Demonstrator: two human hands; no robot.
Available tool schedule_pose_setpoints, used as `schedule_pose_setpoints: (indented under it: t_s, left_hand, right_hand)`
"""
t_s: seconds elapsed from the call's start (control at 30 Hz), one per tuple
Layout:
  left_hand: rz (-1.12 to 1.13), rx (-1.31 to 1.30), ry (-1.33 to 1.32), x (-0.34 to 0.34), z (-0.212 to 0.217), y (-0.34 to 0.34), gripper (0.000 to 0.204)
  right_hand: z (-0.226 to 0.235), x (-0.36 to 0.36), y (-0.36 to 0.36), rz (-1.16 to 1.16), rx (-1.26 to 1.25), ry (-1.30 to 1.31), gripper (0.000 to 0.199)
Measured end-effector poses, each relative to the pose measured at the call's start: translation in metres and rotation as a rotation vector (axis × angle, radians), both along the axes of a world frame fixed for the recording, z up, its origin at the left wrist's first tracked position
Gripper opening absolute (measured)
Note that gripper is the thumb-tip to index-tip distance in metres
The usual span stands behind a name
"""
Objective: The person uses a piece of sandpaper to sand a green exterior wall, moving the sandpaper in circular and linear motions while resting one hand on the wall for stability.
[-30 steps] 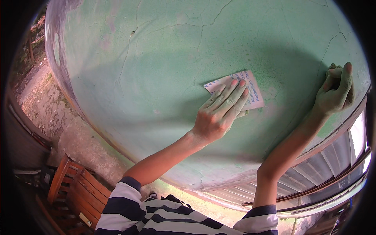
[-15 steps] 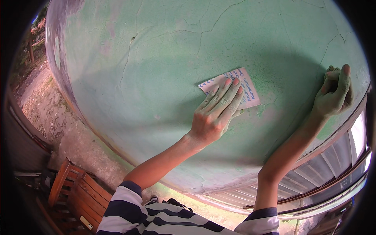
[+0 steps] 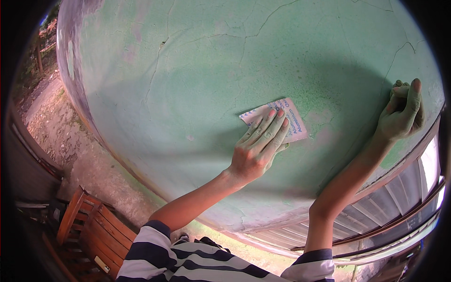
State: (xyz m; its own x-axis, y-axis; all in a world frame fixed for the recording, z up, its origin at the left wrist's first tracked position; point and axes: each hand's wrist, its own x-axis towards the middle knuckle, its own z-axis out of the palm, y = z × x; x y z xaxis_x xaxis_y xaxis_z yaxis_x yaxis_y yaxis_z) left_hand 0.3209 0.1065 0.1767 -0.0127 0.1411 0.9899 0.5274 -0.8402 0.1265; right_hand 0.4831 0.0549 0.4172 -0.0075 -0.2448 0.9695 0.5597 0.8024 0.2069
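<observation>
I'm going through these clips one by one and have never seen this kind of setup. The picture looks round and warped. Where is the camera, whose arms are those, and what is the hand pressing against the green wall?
The camera sits on a person's head and looks at their own bare hands; its fisheye lens bends straight edges near the rim. No machine is involved. Both forearms come up from the lower edge, out of navy-and-white striped sleeves. The left hand lies flat on a small rectangular sheet of sandpaper, pale backing outward, pressing it against the cracked, pale green painted wall. The right hand, dusted green, rests curled against the wall near a window frame with louvred panes. At lower left stands a brown wooden slatted chair on rough concrete ground.
</observation>
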Motion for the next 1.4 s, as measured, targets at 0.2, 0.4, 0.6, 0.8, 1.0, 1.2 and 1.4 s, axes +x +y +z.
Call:
schedule_pose_setpoints:
  t_s: [0.2,0.4,0.6,0.8,1.0,1.2,1.4]
  left_hand:
    - [-0.099,-0.039,0.013,0.012,-0.037,-0.011,0.051]
    - [-0.057,0.023,0.002,0.011,0.012,-0.001,0.052]
    - [-0.032,0.046,-0.022,0.013,0.024,-0.001,0.053]
    - [-0.072,-0.012,0.022,0.024,-0.030,-0.013,0.050]
    - [-0.092,0.099,-0.034,0.015,0.064,0.002,0.052]
    - [0.015,0.111,-0.017,0.022,0.022,0.005,0.053]
    - [-0.026,0.011,0.061,0.028,-0.055,-0.011,0.048]
  right_hand:
    - [0.000,0.001,-0.001,-0.009,-0.004,-0.004,0.034]
    - [0.000,0.002,-0.001,0.012,-0.005,-0.049,0.036]
    - [0.000,-0.001,0.000,-0.017,0.007,-0.006,0.035]
    - [0.000,-0.004,0.000,0.010,0.009,-0.003,0.035]
    - [0.002,0.006,-0.002,0.024,-0.019,-0.026,0.034]
    - [-0.001,0.000,0.003,0.048,-0.005,0.016,0.034]
    - [0.004,0.006,0.002,0.046,0.023,-0.004,0.034]
